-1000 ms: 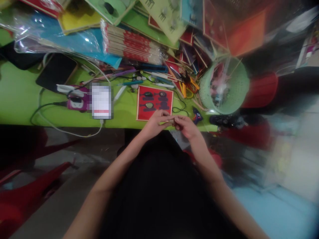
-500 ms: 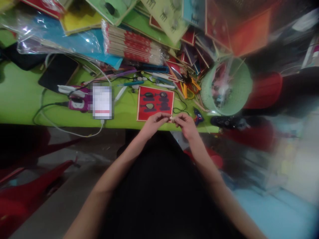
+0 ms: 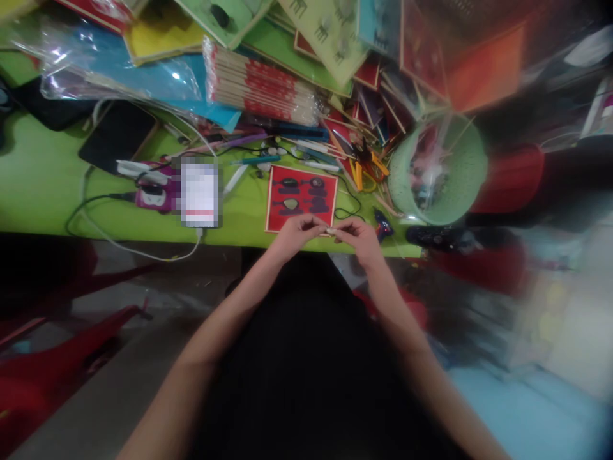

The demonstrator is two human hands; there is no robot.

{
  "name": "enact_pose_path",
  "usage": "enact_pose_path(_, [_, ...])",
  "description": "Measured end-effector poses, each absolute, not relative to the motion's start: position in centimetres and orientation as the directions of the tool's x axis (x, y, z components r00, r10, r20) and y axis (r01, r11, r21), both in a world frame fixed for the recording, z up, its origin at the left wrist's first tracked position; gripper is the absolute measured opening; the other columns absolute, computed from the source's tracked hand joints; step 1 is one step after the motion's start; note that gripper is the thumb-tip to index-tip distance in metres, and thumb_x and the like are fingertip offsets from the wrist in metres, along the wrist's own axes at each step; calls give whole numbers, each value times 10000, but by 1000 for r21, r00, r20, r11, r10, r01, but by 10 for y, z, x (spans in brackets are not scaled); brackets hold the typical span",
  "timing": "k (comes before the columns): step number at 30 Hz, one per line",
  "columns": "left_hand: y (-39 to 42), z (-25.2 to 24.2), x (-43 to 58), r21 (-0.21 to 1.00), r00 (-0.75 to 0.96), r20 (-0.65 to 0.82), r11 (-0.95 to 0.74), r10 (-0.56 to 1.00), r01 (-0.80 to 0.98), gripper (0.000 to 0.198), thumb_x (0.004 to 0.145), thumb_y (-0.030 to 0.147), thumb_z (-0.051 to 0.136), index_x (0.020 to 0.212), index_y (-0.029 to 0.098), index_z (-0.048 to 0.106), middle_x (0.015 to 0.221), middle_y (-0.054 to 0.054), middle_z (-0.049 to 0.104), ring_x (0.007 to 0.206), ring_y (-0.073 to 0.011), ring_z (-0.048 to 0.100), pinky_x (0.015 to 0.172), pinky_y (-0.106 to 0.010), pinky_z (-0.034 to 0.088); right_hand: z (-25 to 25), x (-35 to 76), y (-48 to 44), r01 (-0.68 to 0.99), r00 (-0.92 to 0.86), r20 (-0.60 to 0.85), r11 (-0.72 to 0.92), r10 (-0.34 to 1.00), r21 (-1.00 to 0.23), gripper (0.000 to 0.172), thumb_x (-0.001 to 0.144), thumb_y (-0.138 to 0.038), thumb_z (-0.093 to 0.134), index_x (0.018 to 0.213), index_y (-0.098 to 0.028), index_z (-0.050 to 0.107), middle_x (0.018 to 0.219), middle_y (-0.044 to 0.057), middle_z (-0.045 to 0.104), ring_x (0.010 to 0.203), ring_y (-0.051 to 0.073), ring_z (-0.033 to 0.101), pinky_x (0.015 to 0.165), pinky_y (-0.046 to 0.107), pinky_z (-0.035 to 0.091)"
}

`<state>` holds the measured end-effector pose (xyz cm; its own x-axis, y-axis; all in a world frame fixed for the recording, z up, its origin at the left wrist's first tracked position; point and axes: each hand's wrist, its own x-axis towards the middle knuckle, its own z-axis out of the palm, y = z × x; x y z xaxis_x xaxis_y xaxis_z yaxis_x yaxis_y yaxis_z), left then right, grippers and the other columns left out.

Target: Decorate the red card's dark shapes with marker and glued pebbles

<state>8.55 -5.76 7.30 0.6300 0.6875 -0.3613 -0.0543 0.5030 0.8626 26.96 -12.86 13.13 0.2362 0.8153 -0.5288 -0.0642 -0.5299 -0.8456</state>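
Observation:
My left hand (image 3: 299, 233) and my right hand (image 3: 355, 236) meet fingertip to fingertip at the table's near edge. Both are closed in a pinch around a small pale piece (image 3: 329, 231), too small to tell its kind. Just beyond them lies a red card (image 3: 301, 220) with a light border, partly covered by my left hand. Dark shapes are printed on it, and stones sit on some of them, among them a pale stone (image 3: 290, 204) and a dark green stone (image 3: 289, 183). To the right of my right hand lies a small blue glue gun (image 3: 383, 225).
Orange-handled pliers (image 3: 366, 167), pens and sticks lie behind the card. A green basket (image 3: 462, 191) stands at the right. Left are a phone with a blurred screen (image 3: 200, 195), a purple socket block (image 3: 158, 195) and cables. Bundled sticks (image 3: 261, 83) and coloured boards fill the back.
The view has shifted slightly, so the table's things appear a little further right. My hands stay together, and the pale piece has turned slightly between the fingertips.

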Motion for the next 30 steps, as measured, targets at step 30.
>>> enact_pose_path(30, [-50, 0, -1, 676, 79, -50, -25, 996, 736, 296, 998, 366, 594, 1225, 264, 754, 1371, -122, 706, 1275, -371, 587, 1094, -543, 382, 40, 293, -73, 782, 70, -85, -108, 994, -614, 182, 1014, -398, 662, 978, -263, 777, 1067, 70, 804, 997, 255, 704, 986, 408, 512])
